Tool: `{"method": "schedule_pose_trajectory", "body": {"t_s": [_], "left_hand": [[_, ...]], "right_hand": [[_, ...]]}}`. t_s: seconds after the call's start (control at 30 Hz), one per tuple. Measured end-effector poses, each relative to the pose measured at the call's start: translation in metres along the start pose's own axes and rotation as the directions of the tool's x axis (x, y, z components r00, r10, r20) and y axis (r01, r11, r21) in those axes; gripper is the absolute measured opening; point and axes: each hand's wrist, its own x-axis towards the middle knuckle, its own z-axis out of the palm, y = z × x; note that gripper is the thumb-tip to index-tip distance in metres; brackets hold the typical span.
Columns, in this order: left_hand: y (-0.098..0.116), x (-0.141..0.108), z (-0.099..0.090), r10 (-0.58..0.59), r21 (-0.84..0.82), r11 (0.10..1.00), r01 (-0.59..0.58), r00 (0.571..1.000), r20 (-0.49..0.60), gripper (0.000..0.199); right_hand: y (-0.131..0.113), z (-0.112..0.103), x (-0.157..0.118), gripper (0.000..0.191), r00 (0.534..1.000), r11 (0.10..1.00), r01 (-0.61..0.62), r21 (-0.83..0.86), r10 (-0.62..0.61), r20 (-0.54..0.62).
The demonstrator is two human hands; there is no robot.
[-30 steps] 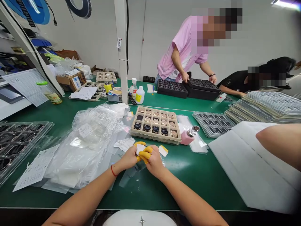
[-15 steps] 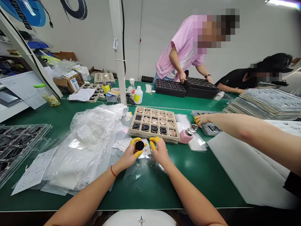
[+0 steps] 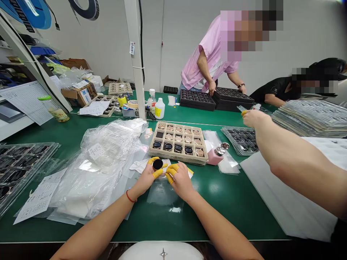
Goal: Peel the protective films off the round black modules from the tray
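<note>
My left hand (image 3: 149, 173), in yellow finger cots, grips a round watch head (image 3: 157, 164) with its plain black side facing up. Close beside it, my right hand (image 3: 179, 177) has its yellow-cotted fingers bent and pinched together; whatever is between the fingertips is too small to make out. A small sheet with a yellow edge (image 3: 191, 172) shows partly from beneath the right hand. Just beyond both hands stands a beige compartment tray (image 3: 177, 157) of watch heads, some rose-gold and several black. Clear film (image 3: 162, 193) lies on the green table below the hands.
Left lie crumpled plastic bags (image 3: 108, 144) and a clear tray (image 3: 24, 166). A pink pump bottle (image 3: 215, 156) stands right of the beige tray. A co-worker's arm (image 3: 295, 155) reaches in from the right over clear trays (image 3: 241, 141). Another person handles black trays (image 3: 197, 101) behind.
My right hand has moved left toward the watch head and its fingers have closed up. The left hand has shifted slightly left. The co-worker's arm has lifted from the clear trays, holding a small piece.
</note>
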Motion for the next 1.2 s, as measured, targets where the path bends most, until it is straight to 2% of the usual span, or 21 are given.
{"method": "schedule_pose_trajectory", "body": {"t_s": [0.1,0.17,0.23,0.3,0.4,0.47,0.53,0.77,0.97,1.2], "left_hand": [[0.003,0.0,-0.001,-0.119,0.0,0.993,0.119,0.991,-0.066,0.054],[0.004,0.001,-0.001,-0.102,0.009,0.995,0.103,0.992,-0.079,0.052],[0.003,0.002,0.0,-0.032,0.039,0.999,0.034,0.998,-0.047,0.052],[0.001,0.002,0.0,0.021,0.087,0.996,-0.023,0.999,0.029,0.054],[-0.001,-0.001,0.002,0.006,0.167,0.985,-0.032,0.988,0.156,0.055],[-0.002,-0.004,0.003,-0.016,0.19,0.982,-0.025,0.977,0.211,0.053],[-0.003,-0.006,0.004,-0.026,0.174,0.985,-0.018,0.969,0.246,0.052],[-0.008,-0.005,0.002,-0.004,0.121,0.992,-0.03,0.962,0.273,0.051],[-0.006,-0.006,0.003,-0.012,0.108,0.994,-0.018,0.962,0.273,0.058],[-0.007,-0.005,0.003,-0.005,0.064,0.998,-0.015,0.954,0.299,0.06]], "right_hand": [[-0.004,-0.001,0.0,0.014,0.997,0.997,0.073,0.033,-0.073,0.012],[-0.007,-0.006,0.002,0.013,0.998,0.988,0.051,0.143,-0.056,0.028],[-0.008,-0.013,0.005,0.009,0.999,0.949,-0.05,0.31,0.042,0.033],[-0.005,-0.02,0.009,0.007,0.977,0.857,-0.204,0.472,0.205,0.05],[0.001,-0.022,0.013,0.012,0.889,0.658,-0.422,0.623,0.434,0.144],[0.004,-0.019,0.013,0.017,0.836,0.525,-0.515,0.678,0.482,0.261],[0.005,-0.015,0.013,0.021,0.806,0.448,-0.567,0.691,0.477,0.351],[-0.003,-0.018,0.014,0.019,0.8,0.483,-0.588,0.649,0.469,0.375],[-0.004,-0.021,0.015,0.019,0.803,0.525,-0.586,0.617,0.479,0.355],[-0.003,-0.02,0.014,0.013,0.819,0.613,-0.569,0.548,0.478,0.315]]}}
